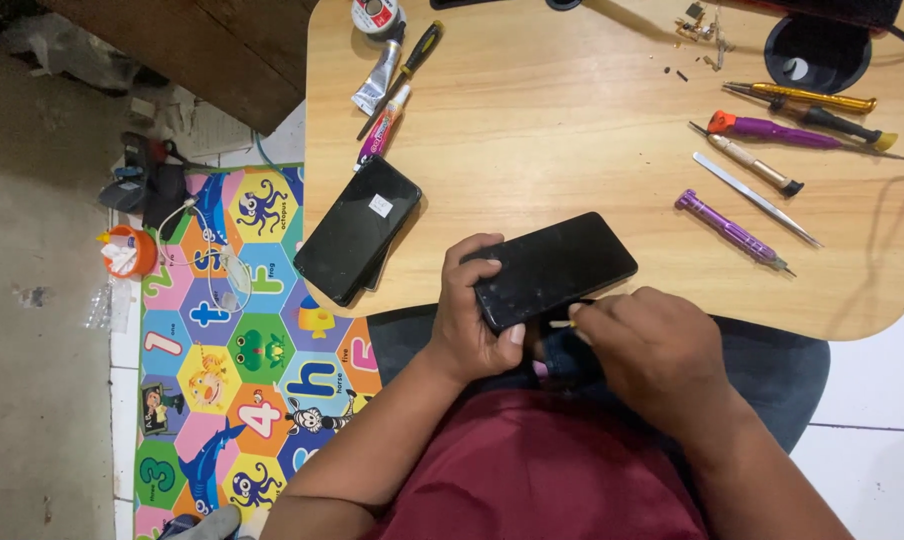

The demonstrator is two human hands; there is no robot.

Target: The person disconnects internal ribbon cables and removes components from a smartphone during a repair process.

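L hand: flat black glossy smartphone gripped at its left end — held over the light wooden table edge.
R hand: fingers pinched shut at phone's near edge — held item too small to tell.

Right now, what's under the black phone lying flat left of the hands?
Under the flat phone another dark slab edge shows along its lower right side, on the wooden table. What that lower layer is, the phone covers.

Dark red shirt, dark blue-grey trousers (forearms bare, no sleeves showing), no rings or watch visible.
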